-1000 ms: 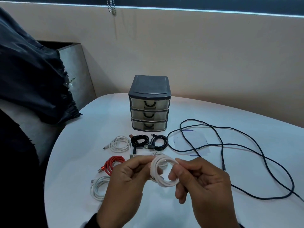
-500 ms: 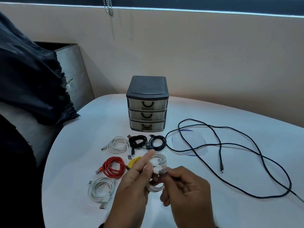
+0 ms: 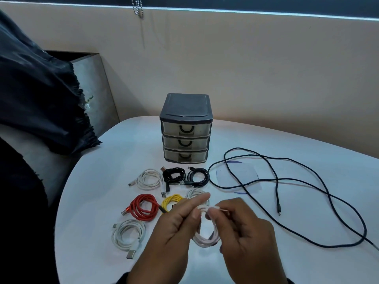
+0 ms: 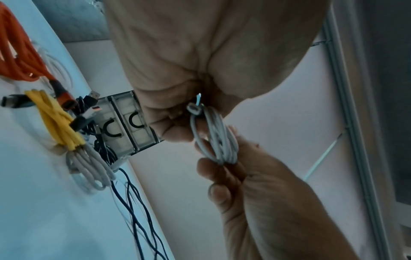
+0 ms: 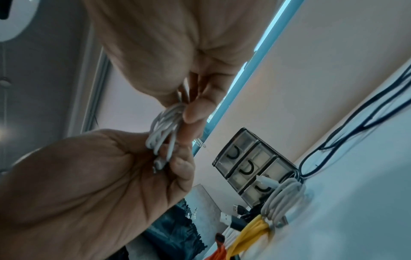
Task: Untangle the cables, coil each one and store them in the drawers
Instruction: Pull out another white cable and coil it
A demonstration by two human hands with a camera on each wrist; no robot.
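A small white cable coil (image 3: 207,236) hangs between my two hands above the table's front. My left hand (image 3: 200,206) pinches its top with thumb and forefinger. My right hand (image 3: 214,211) pinches the same spot from the right, where a thin end sticks out. In the left wrist view the coil (image 4: 215,139) shows a connector by my left hand (image 4: 191,119). The right wrist view has my right hand (image 5: 189,109) on the coil (image 5: 164,130). The black three-drawer unit (image 3: 185,128) stands behind, all drawers closed. A long black cable (image 3: 287,181) lies loose at right.
Finished coils lie before the drawers: white (image 3: 149,178), two black (image 3: 173,175) (image 3: 199,177), red (image 3: 143,207), yellow (image 3: 172,201), white (image 3: 196,193) and white (image 3: 128,235). The round white table (image 3: 92,201) ends at left by dark fabric (image 3: 37,95). A wall runs behind.
The coil, held as an open ring facing me a second ago, now hangs edge-on. Both hands have closed in to pinch its top and dropped slightly toward me.
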